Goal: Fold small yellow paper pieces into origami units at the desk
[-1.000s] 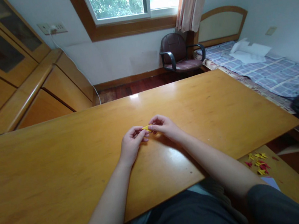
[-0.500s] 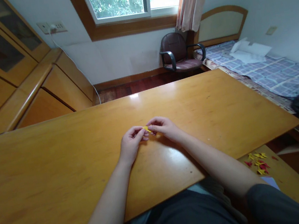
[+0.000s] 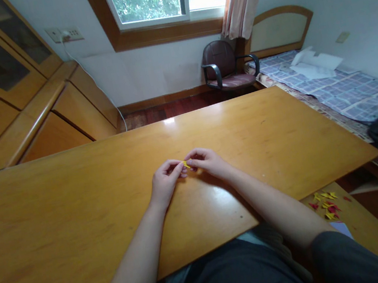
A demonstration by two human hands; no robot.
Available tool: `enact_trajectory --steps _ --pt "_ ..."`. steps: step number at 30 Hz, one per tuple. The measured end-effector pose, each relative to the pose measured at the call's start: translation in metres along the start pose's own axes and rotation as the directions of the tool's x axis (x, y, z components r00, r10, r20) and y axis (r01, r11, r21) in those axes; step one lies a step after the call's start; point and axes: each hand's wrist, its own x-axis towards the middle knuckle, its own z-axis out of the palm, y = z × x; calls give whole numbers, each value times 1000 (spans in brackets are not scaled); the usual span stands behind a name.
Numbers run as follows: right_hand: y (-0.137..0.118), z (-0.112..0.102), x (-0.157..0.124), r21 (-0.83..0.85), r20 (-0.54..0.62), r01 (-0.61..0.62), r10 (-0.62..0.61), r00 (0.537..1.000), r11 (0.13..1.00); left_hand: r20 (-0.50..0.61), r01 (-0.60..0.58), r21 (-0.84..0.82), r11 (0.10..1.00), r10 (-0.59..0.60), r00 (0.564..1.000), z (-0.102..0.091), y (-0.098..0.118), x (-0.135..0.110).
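A small yellow origami paper piece (image 3: pixel 186 164) is pinched just above the wooden table (image 3: pixel 89 216). My left hand (image 3: pixel 167 179) grips its left side between thumb and fingers. From the other side, my right hand (image 3: pixel 205 160) holds it with thumb and forefinger. The fingertips nearly meet and cover most of the paper, so its exact shape is hidden.
Several yellow and red folded paper figures (image 3: pixel 329 206) lie on a lower wooden surface (image 3: pixel 374 231) at my right, near a pale sheet (image 3: pixel 341 230). Beyond the table stand a brown armchair (image 3: pixel 222 66) and a bed (image 3: pixel 339 87). Wooden cabinets (image 3: pixel 38 108) line the left.
My fingertips have drawn slightly closer together, and less of the yellow paper shows between them. Both hands otherwise stay at the same place over the table.
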Motion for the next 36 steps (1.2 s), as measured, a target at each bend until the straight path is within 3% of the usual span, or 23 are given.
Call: enact_trajectory --steps 11,29,36 --pt "0 2 -2 -44 -2 27 -27 1000 999 -37 13 -12 1000 -13 999 1 1 0" --pt "-1 3 -3 -265 -20 180 -192 981 947 -46 15 -69 997 -18 999 1 1 0" --pt "2 2 -2 -228 -29 145 -155 987 963 -25 43 -110 993 -46 999 -1 -2 1"
